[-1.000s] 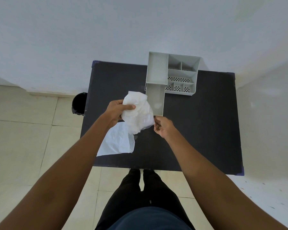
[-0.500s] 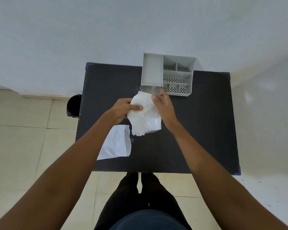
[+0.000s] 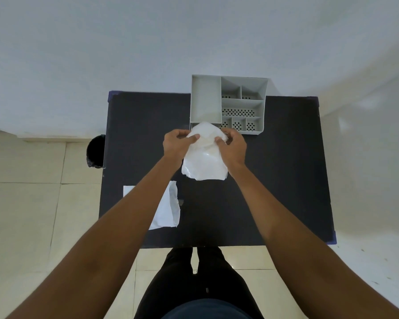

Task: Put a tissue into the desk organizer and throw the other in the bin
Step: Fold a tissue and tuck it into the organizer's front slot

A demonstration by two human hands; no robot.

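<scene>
A crumpled white tissue (image 3: 205, 162) hangs between both hands above the black table (image 3: 274, 180). My left hand (image 3: 177, 146) pinches its upper left part and my right hand (image 3: 233, 146) grips its upper right part. The tissue's top edge lies just in front of the grey desk organizer (image 3: 228, 104), which stands at the table's far edge. It hides the organizer's low front compartment. A second white tissue (image 3: 168, 210) lies flat on the table near the left front, partly under my left forearm. A black bin (image 3: 96, 150) stands on the floor to the left of the table.
A white wall rises behind the table and another runs along its right side. Pale floor tiles (image 3: 23, 215) surround the table. My legs in dark trousers (image 3: 194, 284) stand at the table's front edge.
Both hands have carried the tissue forward to the organizer's front. My right hand moved from the tissue's lower edge to its top right.
</scene>
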